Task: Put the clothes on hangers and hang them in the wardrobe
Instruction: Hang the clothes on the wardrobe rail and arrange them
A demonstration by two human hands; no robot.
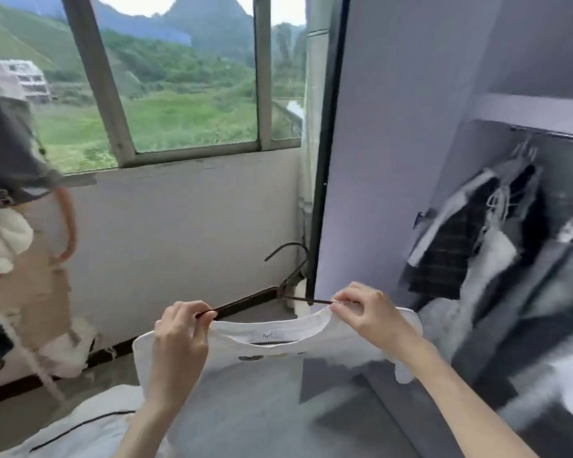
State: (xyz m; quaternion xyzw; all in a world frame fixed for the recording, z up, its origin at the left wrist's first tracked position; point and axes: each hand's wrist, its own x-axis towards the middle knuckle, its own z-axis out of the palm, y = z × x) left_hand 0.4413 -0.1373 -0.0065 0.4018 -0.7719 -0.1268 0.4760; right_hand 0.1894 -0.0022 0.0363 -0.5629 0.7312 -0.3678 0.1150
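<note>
A white T-shirt (245, 375) hangs in front of me, its neckline facing up. A dark thin hanger (288, 285) runs through the collar, its hook rising above the neck opening. My left hand (181, 335) pinches the left shoulder of the shirt together with the hanger's left arm. My right hand (366, 312) pinches the right side of the collar against the hanger's right arm. The open wardrobe (523, 110) stands to the right, with a rail (553, 135) under its shelf.
Several dark and white garments (477, 239) hang from the rail inside the wardrobe. The wardrobe's door panel (377, 160) stands just behind the shirt. A person in a dark top (10, 153) stands at the left by the window wall. Clothes lie below at the lower left.
</note>
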